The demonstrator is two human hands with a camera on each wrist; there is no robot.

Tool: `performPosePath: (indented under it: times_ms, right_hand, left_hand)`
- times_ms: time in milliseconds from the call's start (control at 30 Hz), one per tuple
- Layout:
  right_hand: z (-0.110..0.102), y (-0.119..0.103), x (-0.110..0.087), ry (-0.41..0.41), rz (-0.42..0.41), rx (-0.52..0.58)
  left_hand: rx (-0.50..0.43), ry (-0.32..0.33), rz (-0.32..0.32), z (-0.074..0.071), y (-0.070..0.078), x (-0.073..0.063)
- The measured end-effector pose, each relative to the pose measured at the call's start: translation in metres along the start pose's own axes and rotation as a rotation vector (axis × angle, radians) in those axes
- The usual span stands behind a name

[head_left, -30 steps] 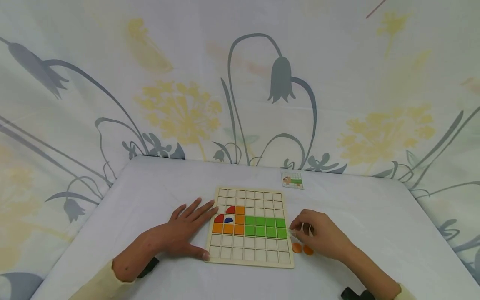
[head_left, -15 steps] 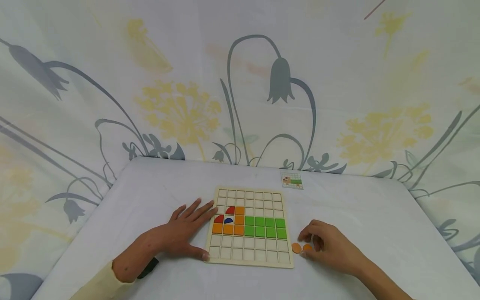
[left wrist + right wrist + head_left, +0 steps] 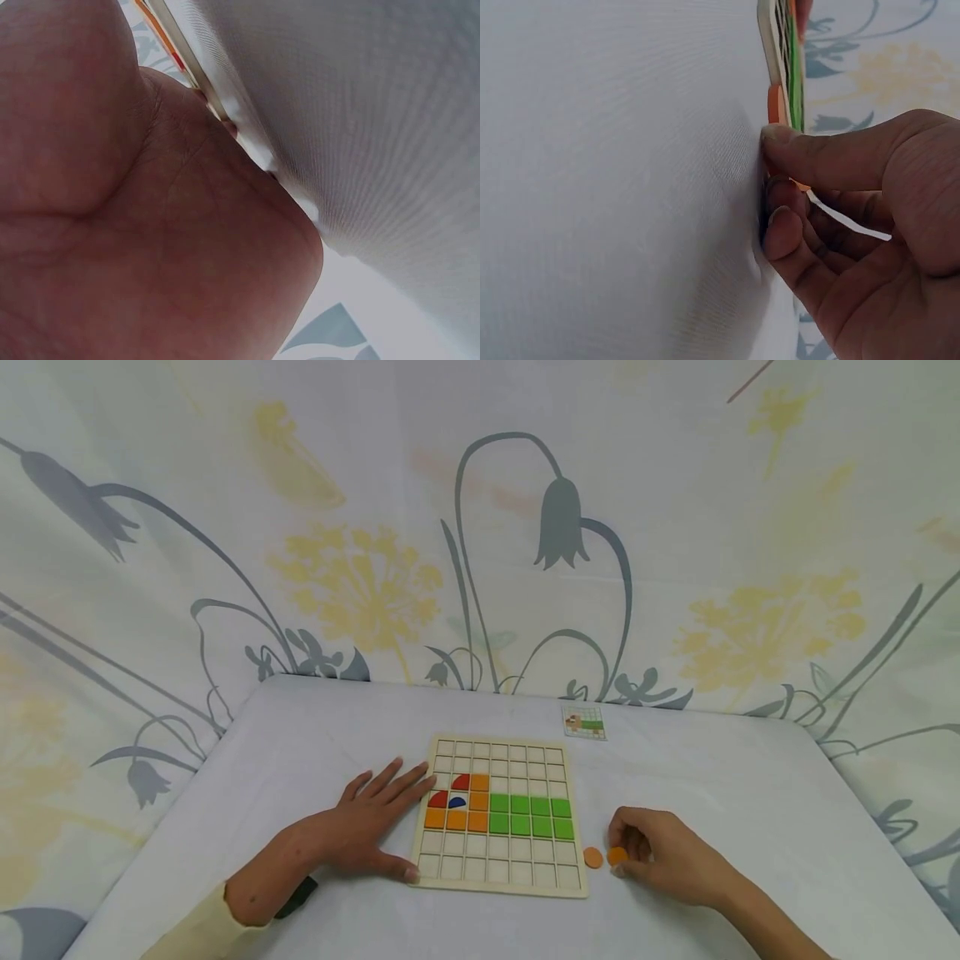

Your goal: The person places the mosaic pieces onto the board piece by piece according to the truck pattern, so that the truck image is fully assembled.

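Observation:
A cream board (image 3: pixel 498 889) with a grid of square cells lies on the table. Its cells hold green square tiles (image 3: pixel 530 814), orange square tiles (image 3: pixel 456 819), red quarter-round tiles (image 3: pixel 461 782) and one blue-and-white tile (image 3: pixel 457 802). My left hand (image 3: pixel 356 827) rests with fingers spread on the board's left edge, thumb at the near left corner. Right of the board, my right hand (image 3: pixel 663 856) pinches an orange disc (image 3: pixel 617 856) at the tabletop between thumb and fingers; in the right wrist view the fingers hide most of it. Another orange disc (image 3: pixel 593 857) lies between board and hand.
A small picture card (image 3: pixel 584 722) with a gridded, coloured figure lies toward the back of the table. The white-covered table (image 3: pixel 360 710) ends at a flower-patterned cloth backdrop (image 3: pixel 360 585). A dark strap (image 3: pixel 296 897) shows beneath the left wrist.
My right hand has moved from the board's right edge down and right to the farther orange disc, and its thumb and fingers have closed on it. The left hand stays in place.

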State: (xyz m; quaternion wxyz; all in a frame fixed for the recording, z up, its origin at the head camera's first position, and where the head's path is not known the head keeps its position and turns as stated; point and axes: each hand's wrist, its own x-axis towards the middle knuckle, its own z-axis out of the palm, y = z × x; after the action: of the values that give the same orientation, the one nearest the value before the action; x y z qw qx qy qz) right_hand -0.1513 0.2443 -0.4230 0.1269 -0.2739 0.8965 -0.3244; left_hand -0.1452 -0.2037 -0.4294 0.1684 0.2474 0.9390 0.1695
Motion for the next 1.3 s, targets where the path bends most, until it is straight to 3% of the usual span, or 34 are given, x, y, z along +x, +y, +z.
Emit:
performPosePath:
  times_ms: [367, 933, 1300]
  right_hand:
    - [0.002, -0.017, 0.015, 0.087, -0.062, -0.005]
    - [0.033, -0.042, 0.046, 0.022, -0.187, 0.113]
    - [0.04, -0.039, 0.05, 0.027, -0.17, 0.097]
  left_hand:
    - [0.007, -0.003, -0.01, 0.0, 0.0, 0.001]
    - [-0.007, -0.012, -0.015, -0.001, 0.002, 0.001]
    - [0.003, -0.007, -0.016, -0.002, 0.003, -0.001]
